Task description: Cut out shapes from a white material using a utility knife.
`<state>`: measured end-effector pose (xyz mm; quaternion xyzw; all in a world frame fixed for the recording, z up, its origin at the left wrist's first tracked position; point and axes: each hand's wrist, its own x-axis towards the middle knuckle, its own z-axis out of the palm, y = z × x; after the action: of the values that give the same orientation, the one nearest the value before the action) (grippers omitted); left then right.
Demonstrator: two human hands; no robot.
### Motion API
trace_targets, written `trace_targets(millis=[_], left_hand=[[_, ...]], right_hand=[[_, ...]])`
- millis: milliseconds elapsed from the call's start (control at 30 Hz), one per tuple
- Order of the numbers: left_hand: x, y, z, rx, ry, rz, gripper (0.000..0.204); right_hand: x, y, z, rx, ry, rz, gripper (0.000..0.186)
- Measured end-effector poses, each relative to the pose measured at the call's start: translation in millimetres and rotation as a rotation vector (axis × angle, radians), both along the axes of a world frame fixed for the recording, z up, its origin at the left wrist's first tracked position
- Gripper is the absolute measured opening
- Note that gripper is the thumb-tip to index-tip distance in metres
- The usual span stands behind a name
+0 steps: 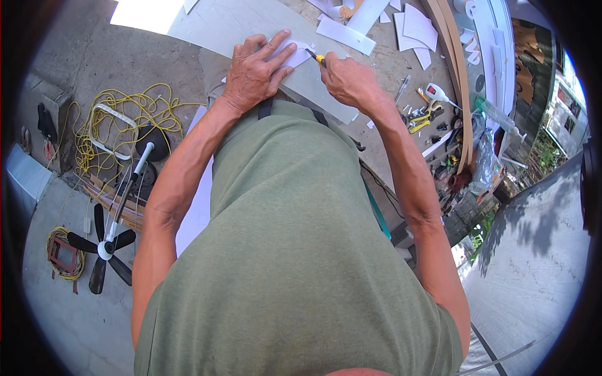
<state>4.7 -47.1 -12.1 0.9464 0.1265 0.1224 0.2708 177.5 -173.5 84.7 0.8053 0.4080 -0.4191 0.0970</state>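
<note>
My left hand (pixel 252 74) lies with its fingers spread, pressing on a small white sheet piece (pixel 301 58) near the table's front edge. Closed round a yellow and black utility knife (pixel 320 59), my right hand (pixel 350 80) is just to the right of that piece. The knife's front end points left and meets the piece's right edge; whether the blade touches the material is too small to tell. Beneath both lies a large grey sheet (pixel 251 24).
White offcuts (pixel 419 28) and a white strip (pixel 346 36) lie farther back. Pliers (pixel 420 120), a red and white device (pixel 436 93) and other tools crowd the right side. Left on the floor are tangled yellow cord (pixel 113 100) and a black-bladed fan (pixel 105 249).
</note>
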Motion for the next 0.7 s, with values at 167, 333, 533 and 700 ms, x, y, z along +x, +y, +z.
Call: trace_targets(millis=[167, 333, 533, 700], left_hand=[[2.7, -1.5, 4.4, 0.002, 0.012, 0.004, 0.047], [3.3, -1.6, 1.9, -0.006, 0.015, 0.014, 0.048], [4.5, -3.6, 3.3, 0.002, 0.014, 0.020, 0.048], [5.4, -1.2, 3.2, -0.011, 0.011, 0.015, 0.046]], right_hand=[[-15.5, -9.9, -9.6, 0.038, 0.024, -0.132, 0.038], [-24.7, -8.5, -8.6, 0.052, 0.056, -0.250, 0.039], [-33.3, -12.5, -8.0, 0.090, 0.059, -0.331, 0.038], [-35.0, -8.7, -9.9, 0.081, 0.052, -0.339, 0.037]])
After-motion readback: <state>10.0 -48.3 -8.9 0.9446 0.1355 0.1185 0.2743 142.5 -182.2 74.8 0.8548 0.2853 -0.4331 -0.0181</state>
